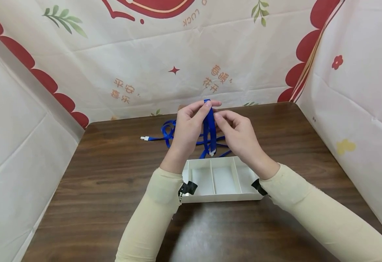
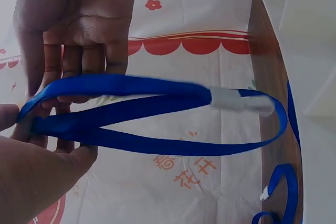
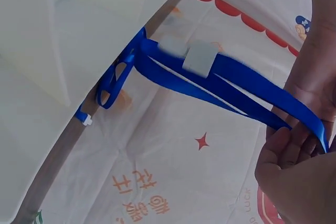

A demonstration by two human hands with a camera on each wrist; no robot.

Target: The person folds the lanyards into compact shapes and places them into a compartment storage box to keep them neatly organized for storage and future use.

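My left hand (image 1: 191, 122) pinches the top of a looped blue lanyard (image 1: 212, 129) between thumb and fingers, in the air behind a white box. The strap hangs in folds, with a white plastic buckle (image 2: 226, 99) at its lower end. On the other side, my right hand (image 1: 238, 131) has its thumb and forefinger on the strap's edge near the top, apparently pinching it. In the right wrist view the strap runs from the right hand (image 3: 299, 179) down to the white buckle (image 3: 200, 59). Fingers partly hide the held end.
More blue lanyard strap (image 1: 168, 131) lies loosely coiled on the brown table (image 1: 112, 174), with a white clip (image 1: 144, 138) pointing left. The white box (image 1: 223, 197) with compartments stands beneath my wrists. A printed cloth (image 1: 164, 47) forms walls at the back and sides.
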